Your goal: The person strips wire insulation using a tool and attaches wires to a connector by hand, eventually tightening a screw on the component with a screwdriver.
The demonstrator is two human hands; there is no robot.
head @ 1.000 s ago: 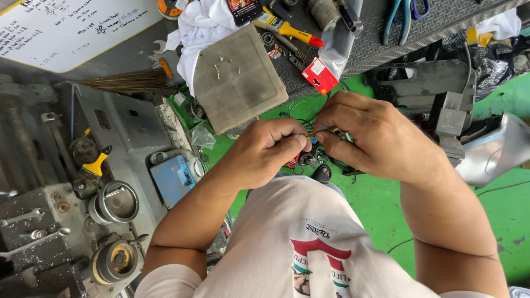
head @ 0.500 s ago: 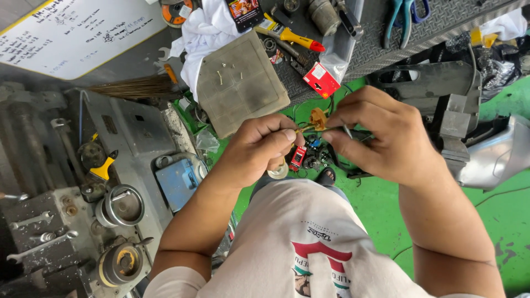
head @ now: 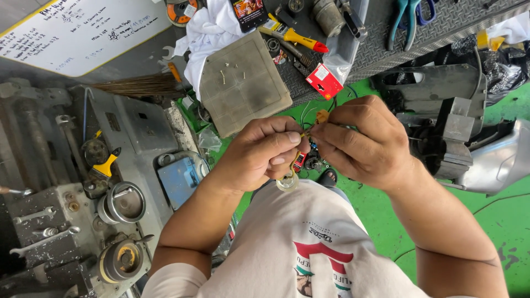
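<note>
A: What's different from a moment back?

B: Both hands have come up and apart from the shirt a little. The left hand point(head: 265, 157) and right hand point(head: 361, 140) now meet over the green floor point(head: 497, 221), fingertips pinched together on a thin wire point(head: 307, 132).

A: So each grip is closed?

B: Yes, both closed on that wire. A small tape roll point(head: 287, 182) hangs just under the left hand, showing more plainly than before.

A: And that tells you what?

B: My guess is that the fine work on the wire goes on, held higher for a better look.

A: Any containers?

B: A shallow grey tray point(head: 243, 83) lies above the hands with a few small pins in it. On the left, two round metal cups point(head: 124, 204) sit on a grey machine; what's in them I can't tell.

A: Other bits?

B: A red box point(head: 323, 81) beside the tray, a yellow-handled tool point(head: 298, 36) and a white cloth point(head: 207, 33).
</note>
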